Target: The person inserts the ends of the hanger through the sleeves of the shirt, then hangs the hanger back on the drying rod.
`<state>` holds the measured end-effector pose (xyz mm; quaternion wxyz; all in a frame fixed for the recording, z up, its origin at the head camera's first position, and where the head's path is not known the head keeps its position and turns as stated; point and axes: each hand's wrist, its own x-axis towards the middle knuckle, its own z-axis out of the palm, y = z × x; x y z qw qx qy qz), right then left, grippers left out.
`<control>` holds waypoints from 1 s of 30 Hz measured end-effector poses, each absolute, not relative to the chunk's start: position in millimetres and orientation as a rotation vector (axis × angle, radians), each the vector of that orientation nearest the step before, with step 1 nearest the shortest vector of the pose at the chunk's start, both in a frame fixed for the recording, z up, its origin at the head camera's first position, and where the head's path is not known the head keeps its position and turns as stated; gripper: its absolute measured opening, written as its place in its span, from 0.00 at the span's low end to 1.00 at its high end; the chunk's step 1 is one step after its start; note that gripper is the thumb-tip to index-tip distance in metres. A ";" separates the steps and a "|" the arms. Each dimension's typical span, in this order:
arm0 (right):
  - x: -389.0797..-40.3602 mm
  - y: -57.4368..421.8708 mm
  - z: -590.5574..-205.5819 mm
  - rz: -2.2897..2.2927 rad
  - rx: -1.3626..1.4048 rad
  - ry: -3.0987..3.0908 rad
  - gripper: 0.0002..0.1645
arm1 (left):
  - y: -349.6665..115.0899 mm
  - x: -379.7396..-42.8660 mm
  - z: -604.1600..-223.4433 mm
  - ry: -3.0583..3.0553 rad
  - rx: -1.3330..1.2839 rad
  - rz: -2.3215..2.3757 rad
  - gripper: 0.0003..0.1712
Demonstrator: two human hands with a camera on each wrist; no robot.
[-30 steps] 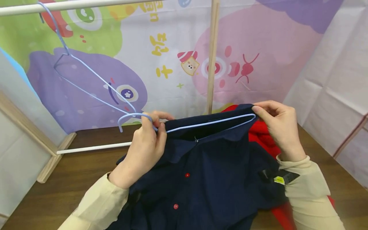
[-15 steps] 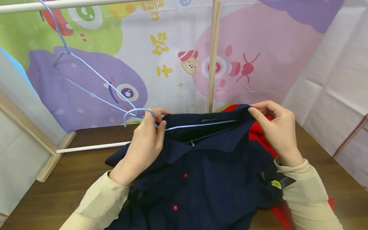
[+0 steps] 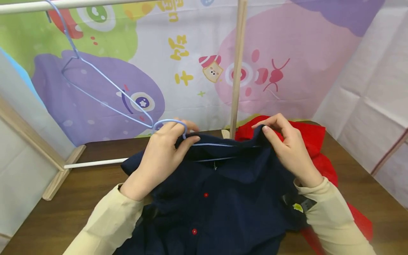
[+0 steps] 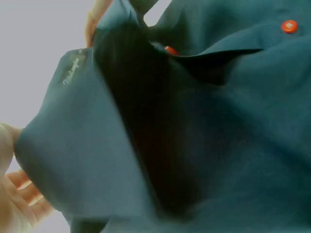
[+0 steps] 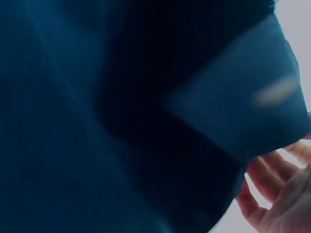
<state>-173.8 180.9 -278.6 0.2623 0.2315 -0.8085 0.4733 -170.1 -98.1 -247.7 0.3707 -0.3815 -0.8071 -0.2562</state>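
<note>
A navy collared shirt with red buttons fills the lower middle of the head view. My left hand pinches the left part of its collar between thumb and fingers. The hook of a light blue wire hanger arches over that hand, and the hanger's arms run inside the neck opening, mostly hidden by cloth. At the collar's right end, my right hand pinches the raised fabric. The left wrist view shows the collar's inner side with a small stitched label; fingers meet the cloth edge in the right wrist view.
Another light blue hanger hangs from a white rail at upper left. Red clothing lies behind and right of the shirt on the brown table. A wooden post stands before the printed cloth backdrop.
My right hand has moved left and slightly down with the collar, closing up the neck opening. The hanger's hook and my left hand have shifted right; its right end has slipped inside the shirt.
</note>
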 end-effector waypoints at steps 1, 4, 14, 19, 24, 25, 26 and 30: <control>-173.6 178.8 -279.1 1.285 0.642 -2.178 0.07 | -96.7 -170.6 -247.4 -2.062 -0.984 -0.674 0.07; -172.6 172.8 -280.6 1.285 0.670 -2.138 0.04 | -92.1 -170.9 -246.2 -2.044 -1.004 -0.707 0.05; -171.2 156.1 -288.0 1.369 0.673 -2.012 0.07 | -76.2 -170.1 -240.8 -2.062 -1.022 -0.678 0.05; -172.5 151.9 -291.3 1.338 0.580 -1.952 0.06 | -66.9 -169.8 -239.1 -2.044 -1.041 -0.618 0.04; -171.0 150.4 -292.2 1.276 0.472 -1.927 0.07 | -60.3 -167.7 -236.7 -2.062 -1.042 -0.522 0.12; -170.5 150.2 -292.3 1.258 0.477 -1.928 0.07 | -59.6 -167.4 -236.5 -2.077 -1.036 -0.499 0.12; -169.9 149.9 -292.3 1.241 0.489 -1.931 0.06 | -59.0 -167.1 -236.0 -2.096 -1.031 -0.482 0.12; -167.3 147.4 -293.1 1.173 0.602 -1.971 0.04 | -55.9 -167.0 -234.2 -2.171 -1.025 -0.412 0.10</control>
